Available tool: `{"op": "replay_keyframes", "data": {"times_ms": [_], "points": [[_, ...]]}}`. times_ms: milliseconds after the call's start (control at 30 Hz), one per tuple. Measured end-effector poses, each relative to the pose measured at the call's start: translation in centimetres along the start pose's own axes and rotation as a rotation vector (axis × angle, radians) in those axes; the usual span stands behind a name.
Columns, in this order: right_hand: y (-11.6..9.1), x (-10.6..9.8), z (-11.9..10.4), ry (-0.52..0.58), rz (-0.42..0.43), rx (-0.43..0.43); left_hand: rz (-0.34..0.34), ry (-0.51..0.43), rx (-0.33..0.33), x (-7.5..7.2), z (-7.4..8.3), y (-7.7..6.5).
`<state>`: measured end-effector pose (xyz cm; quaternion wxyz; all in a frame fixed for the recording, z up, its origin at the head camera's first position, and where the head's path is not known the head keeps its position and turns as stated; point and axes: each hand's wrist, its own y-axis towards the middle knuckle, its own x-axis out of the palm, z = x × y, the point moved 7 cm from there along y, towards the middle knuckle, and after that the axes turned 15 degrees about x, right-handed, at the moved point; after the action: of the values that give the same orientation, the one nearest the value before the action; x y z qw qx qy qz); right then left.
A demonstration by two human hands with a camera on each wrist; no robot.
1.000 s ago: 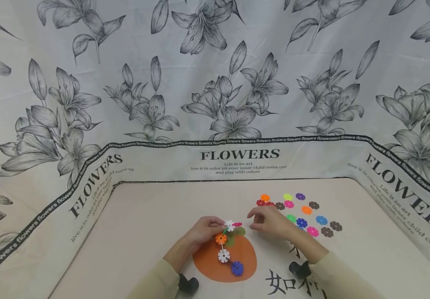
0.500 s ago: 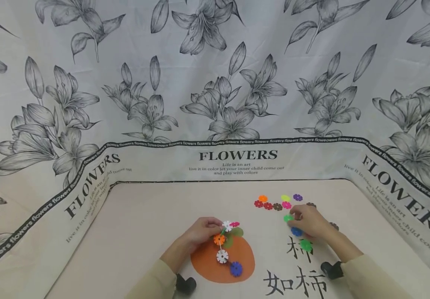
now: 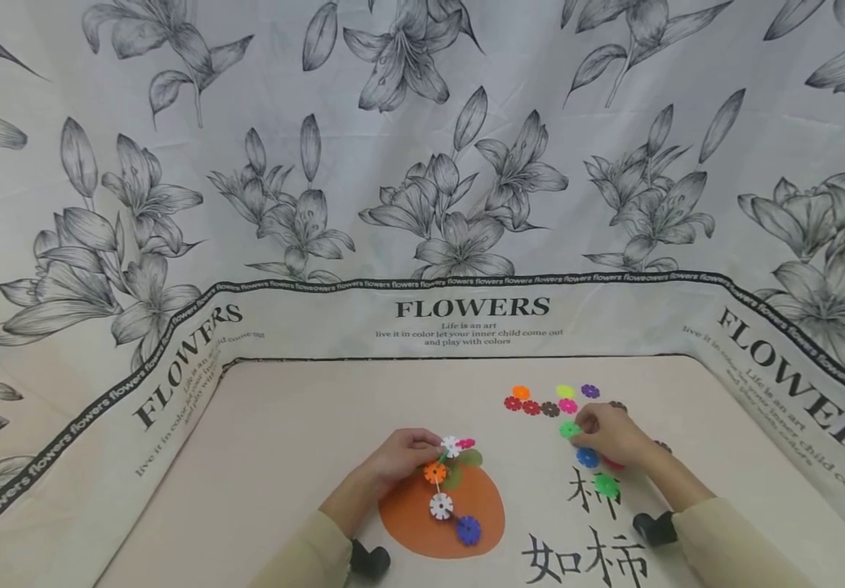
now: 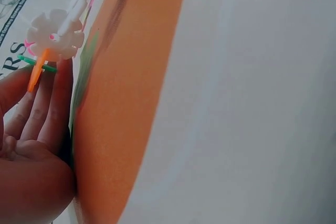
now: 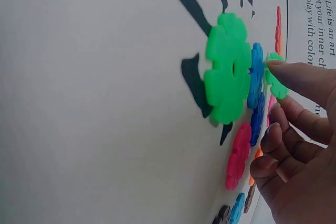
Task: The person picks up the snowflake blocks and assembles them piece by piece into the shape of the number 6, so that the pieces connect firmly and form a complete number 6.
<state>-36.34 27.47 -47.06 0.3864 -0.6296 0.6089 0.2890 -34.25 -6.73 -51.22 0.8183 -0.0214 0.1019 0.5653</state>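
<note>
Head camera shows me the right hand (image 3: 613, 433) pinching a green disc (image 3: 569, 429) by its rim between thumb and finger, a sensible hold for what looks like thin, light, stiff plastic that could slip if squeezed off-centre. At that hand's nine o'clock, the left hand (image 3: 403, 456) pinches a joined chain (image 3: 438, 500) near its upper end, over the orange fruit print (image 3: 475, 500); its slotted joints might twist, so hold close to them. Loose red discs (image 3: 531, 407) lie at ten o'clock, another green disc (image 3: 606, 486) at six.

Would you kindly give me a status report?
Left hand holds linked discs. Right hand pinches farther green disc. Blue disc nearby, seemingly not blocking.
</note>
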Motion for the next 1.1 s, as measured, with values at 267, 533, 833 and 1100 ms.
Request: {"op": "replay_keyframes", "data": {"times_ms": [267, 533, 833, 1100], "points": [[-0.4, 0.1, -1.4, 0.044, 0.019, -0.093, -0.009, -0.007, 0.004, -0.1, -0.2, 0.0], [-1.2, 2.0, -4.9, 0.233, -0.074, -0.112, -0.007, -0.004, -0.004, -0.3, -0.2, 0.0], [-1.9, 5.3, -8.5, 0.440, -0.234, -0.133, -0.018, -0.007, -0.009, -0.4, 0.1, 0.0], [-2.1, 6.5, -10.0, 0.548, -0.307, -0.164, -0.019, -0.008, 0.008, -0.4, 0.2, 0.0]]}}
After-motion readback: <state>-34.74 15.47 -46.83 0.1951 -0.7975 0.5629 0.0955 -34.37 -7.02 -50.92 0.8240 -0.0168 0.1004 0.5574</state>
